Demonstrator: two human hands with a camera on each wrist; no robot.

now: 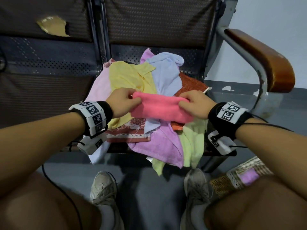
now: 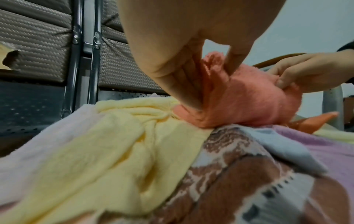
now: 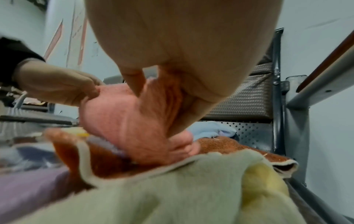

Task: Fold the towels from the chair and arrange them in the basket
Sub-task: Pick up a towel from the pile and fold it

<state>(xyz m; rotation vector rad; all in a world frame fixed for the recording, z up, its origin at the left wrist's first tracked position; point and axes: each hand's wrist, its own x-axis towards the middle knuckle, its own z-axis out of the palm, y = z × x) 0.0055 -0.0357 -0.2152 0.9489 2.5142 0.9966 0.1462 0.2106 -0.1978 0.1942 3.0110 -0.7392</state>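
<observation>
I see my left hand (image 1: pixel 122 101) and right hand (image 1: pixel 194 103) each pinching an end of the pink towel (image 1: pixel 159 108), its long axis running hand to hand above the towel pile (image 1: pixel 141 80), my fingertips buried in its folds.

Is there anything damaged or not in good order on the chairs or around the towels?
Yes. The backrest of the neighbouring seat has a torn hole showing yellowish padding. The lime-green towel and the purple towel hang over the seat's front edge. Paint is flaking on the wall by the armrest.
</observation>
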